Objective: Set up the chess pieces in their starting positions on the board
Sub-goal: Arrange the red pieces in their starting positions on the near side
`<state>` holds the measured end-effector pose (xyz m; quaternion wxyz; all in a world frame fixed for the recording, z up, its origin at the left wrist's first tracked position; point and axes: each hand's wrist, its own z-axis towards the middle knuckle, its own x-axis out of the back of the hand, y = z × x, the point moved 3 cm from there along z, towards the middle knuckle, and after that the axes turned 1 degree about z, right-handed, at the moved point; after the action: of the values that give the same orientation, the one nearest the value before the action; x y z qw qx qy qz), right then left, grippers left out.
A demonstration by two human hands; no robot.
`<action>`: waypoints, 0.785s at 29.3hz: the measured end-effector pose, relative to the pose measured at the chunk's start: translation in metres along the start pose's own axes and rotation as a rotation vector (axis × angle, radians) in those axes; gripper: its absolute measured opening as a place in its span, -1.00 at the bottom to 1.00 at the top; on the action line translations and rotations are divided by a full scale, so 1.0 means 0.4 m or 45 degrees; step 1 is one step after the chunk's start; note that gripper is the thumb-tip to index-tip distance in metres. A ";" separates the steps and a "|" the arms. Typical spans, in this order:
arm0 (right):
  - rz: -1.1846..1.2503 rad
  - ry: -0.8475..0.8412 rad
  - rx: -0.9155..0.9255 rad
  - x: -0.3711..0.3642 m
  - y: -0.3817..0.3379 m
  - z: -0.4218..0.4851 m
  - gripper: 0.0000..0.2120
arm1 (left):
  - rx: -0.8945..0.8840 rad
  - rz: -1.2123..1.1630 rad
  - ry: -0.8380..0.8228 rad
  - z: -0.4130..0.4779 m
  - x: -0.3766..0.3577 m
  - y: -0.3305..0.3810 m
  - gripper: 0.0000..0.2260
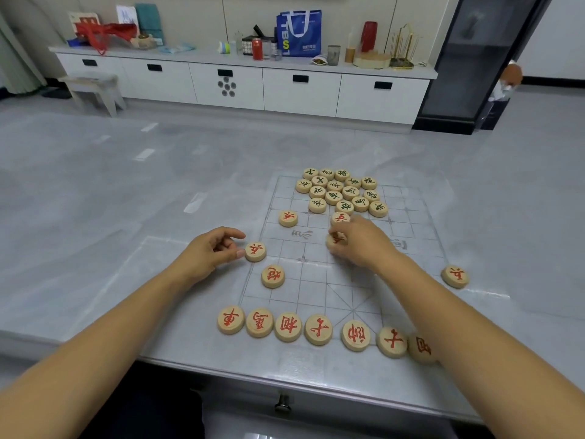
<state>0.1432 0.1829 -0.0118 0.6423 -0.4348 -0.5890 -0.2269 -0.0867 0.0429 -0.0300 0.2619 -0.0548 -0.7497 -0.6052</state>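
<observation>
The board [319, 282] is a pale printed grid lying flat on the grey table [110, 191]; the person sits at its near edge. At the far end sits a tight green pile [342, 191] of discs, unsorted. Along the near edge runs the red back row [316, 327], seven discs visible side by side, its right end passing under the forearm. Ahead of it stand a red cannon [273, 275] and scattered red pawns, one at the left edge [255, 251], one past the river [288, 218] and one off the board to the right [455, 275].

The right hand [361, 243] is curled over a red disc [336, 239], fingers closed on it; whether it is lifted or sliding is hard to tell through the blur. Another red disc [340, 218] lies just beyond the knuckles. The left hand [210, 250] rests loosely curled, its thumb tip touching the left-edge pawn, not gripping it.

To do this step well, the held disc should probably be lifted clear, not dragged, so it does not knock its neighbour, then centred on a line crossing in the pawn rank, character upright toward the player. The left thumb can nudge its pawn squarely onto the edge crossing.
</observation>
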 end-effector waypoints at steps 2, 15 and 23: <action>0.005 -0.057 -0.055 0.026 0.065 -0.028 -0.70 | 0.031 -0.022 -0.003 0.004 0.001 0.007 -0.81; 0.326 0.095 -0.054 0.117 0.251 -0.181 -0.66 | -0.110 0.856 0.065 0.159 -0.092 0.163 -0.61; 0.066 -0.082 0.083 0.076 0.223 -0.180 -0.64 | -0.236 1.194 -0.124 0.198 -0.147 0.149 -0.64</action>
<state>0.2612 0.1766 -0.0037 0.6424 -0.4356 -0.6052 -0.1768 -0.0385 0.1463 -0.0149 0.4652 -0.4384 -0.5985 -0.4830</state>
